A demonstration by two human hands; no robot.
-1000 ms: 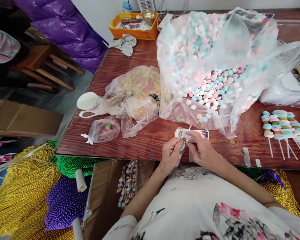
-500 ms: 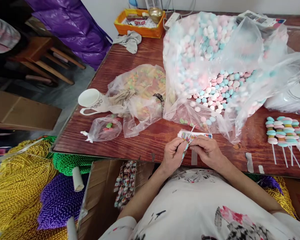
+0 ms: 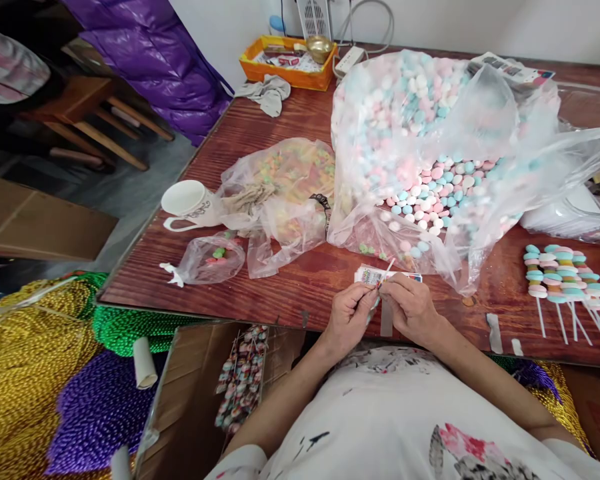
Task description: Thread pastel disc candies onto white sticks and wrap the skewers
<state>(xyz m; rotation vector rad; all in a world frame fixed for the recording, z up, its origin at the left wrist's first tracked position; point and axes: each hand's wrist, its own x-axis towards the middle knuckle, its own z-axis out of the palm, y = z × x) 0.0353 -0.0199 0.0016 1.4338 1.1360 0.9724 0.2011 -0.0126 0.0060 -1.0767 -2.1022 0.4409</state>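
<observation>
At the table's front edge, my left hand (image 3: 351, 315) is closed around a beaded stick (image 3: 373, 311), with a little pale teal showing between the fingers. My right hand (image 3: 409, 307) pinches the same piece close beside it, and a thin white end points up past both sets of fingertips. Most of the beaded stick is hidden by the fingers. Just behind the hands lie printed cards (image 3: 371, 275). Farther back, an open clear bag (image 3: 360, 157) spills pink, white and teal round beads (image 3: 437, 193).
Several beaded sticks (image 3: 563, 273) lie at right. A white mug (image 3: 184, 198), a small clear bag (image 3: 213, 260) and a larger bag of orange-green pieces (image 3: 290, 170) stand left. An orange tray (image 3: 286, 72) is at the back. Bead strands (image 3: 105, 407) and an open box (image 3: 193, 393) sit below.
The camera view has shifted slightly, so the table sits a little lower. Both hands stay together at the beaded stick; its thin white end now leans more to the right.
</observation>
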